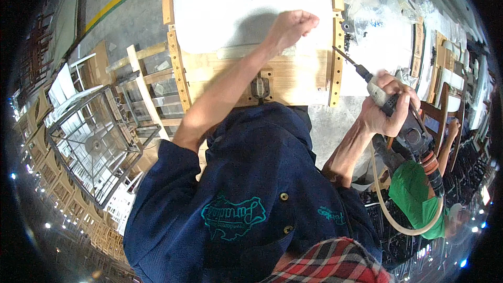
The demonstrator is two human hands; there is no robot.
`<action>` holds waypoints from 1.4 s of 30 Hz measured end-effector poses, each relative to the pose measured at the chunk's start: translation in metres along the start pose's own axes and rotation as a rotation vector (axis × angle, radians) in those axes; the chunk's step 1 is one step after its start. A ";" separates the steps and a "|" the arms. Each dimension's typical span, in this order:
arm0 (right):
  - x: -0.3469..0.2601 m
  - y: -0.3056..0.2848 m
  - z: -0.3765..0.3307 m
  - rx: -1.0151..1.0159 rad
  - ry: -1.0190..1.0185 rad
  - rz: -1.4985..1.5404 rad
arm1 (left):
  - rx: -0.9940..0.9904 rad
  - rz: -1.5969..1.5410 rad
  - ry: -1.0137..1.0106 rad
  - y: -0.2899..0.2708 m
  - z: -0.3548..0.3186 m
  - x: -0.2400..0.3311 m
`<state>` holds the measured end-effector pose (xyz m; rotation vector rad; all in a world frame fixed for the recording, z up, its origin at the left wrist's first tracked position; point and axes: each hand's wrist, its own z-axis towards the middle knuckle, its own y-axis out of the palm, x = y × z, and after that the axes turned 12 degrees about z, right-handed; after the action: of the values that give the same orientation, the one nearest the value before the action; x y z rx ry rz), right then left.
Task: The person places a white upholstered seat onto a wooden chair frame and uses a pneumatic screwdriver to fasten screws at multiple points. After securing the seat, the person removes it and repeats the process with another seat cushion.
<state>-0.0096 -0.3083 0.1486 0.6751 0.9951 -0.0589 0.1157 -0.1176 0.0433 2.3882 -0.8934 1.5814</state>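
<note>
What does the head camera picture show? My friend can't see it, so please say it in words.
A person in a dark blue jacket leans over a wooden frame with a white panel, left hand closed in a fist on it. The right hand grips an air-powered screwdriver with a hose, its bit touching the frame's right rail.

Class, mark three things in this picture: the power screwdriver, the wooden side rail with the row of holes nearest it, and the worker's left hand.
Power screwdriver (378,93), head view: on its grey body.
Side rail (337,68), head view: mid-length, among the holes.
Left hand (292,25), head view: back of the closed fist.
</note>
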 end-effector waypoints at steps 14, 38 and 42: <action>0.005 0.012 0.003 0.075 0.095 0.145 | -0.180 -0.600 -0.006 0.014 -0.044 -0.006; 0.017 0.002 0.035 0.244 0.282 0.404 | -0.153 -0.468 0.139 -0.016 -0.031 0.007; 0.024 -0.001 0.041 0.224 0.221 0.331 | -0.063 -0.592 0.145 0.005 -0.015 0.011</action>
<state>0.0349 -0.3256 0.1440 1.0623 1.0845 0.2009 0.1042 -0.1193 0.0587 2.1705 -0.1702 1.4259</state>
